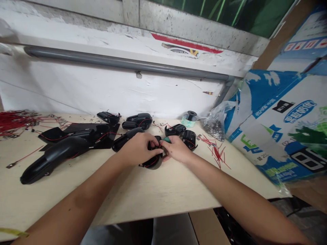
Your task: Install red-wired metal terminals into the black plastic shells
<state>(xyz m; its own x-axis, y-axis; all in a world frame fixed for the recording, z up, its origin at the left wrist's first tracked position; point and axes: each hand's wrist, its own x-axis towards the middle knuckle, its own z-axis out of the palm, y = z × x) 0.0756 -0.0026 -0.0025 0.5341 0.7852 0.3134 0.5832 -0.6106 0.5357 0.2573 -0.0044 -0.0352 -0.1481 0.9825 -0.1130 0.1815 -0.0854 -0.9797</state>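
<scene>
Bright, diffuse light on wall (107, 92), faint shadows on tabletop (178, 194); top-R corner dim. Wide-angle stretch twd edges. Detail btwn left hand (139, 148) & right hand (178, 149) prob. blurred.

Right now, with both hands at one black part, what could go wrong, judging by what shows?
The green item in the right hand might slip and mark the black part that the left hand holds. The loose red wires to the right could snag if the right hand swings outward.
</scene>
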